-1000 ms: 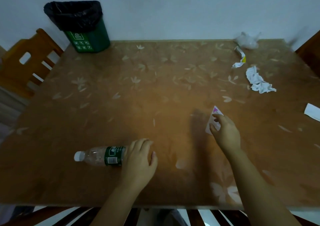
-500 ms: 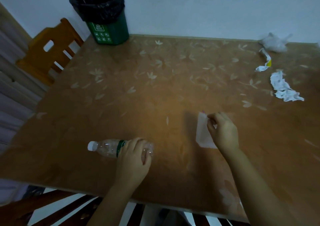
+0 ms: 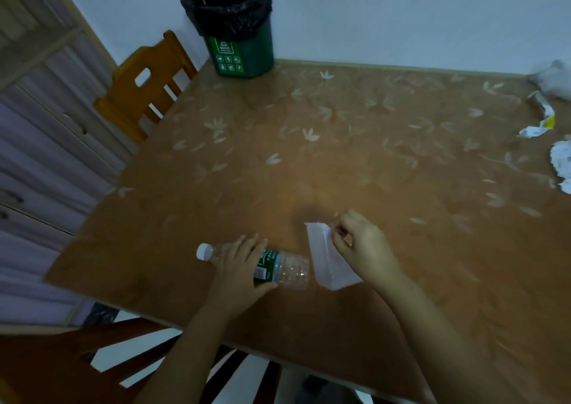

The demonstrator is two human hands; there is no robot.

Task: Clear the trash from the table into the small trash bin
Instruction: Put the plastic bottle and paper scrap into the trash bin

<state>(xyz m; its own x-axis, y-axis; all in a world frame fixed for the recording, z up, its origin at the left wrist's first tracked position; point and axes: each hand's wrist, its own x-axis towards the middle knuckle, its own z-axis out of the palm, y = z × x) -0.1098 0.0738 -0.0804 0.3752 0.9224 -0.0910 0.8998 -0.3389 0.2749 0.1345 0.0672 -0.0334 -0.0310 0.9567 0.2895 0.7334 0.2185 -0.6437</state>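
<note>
A clear plastic bottle (image 3: 285, 270) with a green label and white cap lies on its side near the table's front edge. My left hand (image 3: 241, 269) grips it around the middle. Just to its right, my right hand (image 3: 361, 249) pinches the top edge of a flat white wrapper (image 3: 327, 260) that hangs down to the table. The small green trash bin (image 3: 239, 49) with a black liner stands at the far left corner of the table, well away from both hands. Crumpled white paper (image 3: 560, 164) and a torn wrapper (image 3: 539, 124) lie at the right edge.
The brown, leaf-patterned table (image 3: 340, 156) stands against a white wall. A wooden chair (image 3: 145, 91) is at its left side, another chair back (image 3: 61, 363) sits below the front edge. A crumpled clear plastic bag (image 3: 553, 79) lies at the far right. Drawers line the left wall.
My left hand closed round the bottle and turned it. My right hand lifted the white wrapper by its edge and brought it nearer the bottle. The view swung left.
</note>
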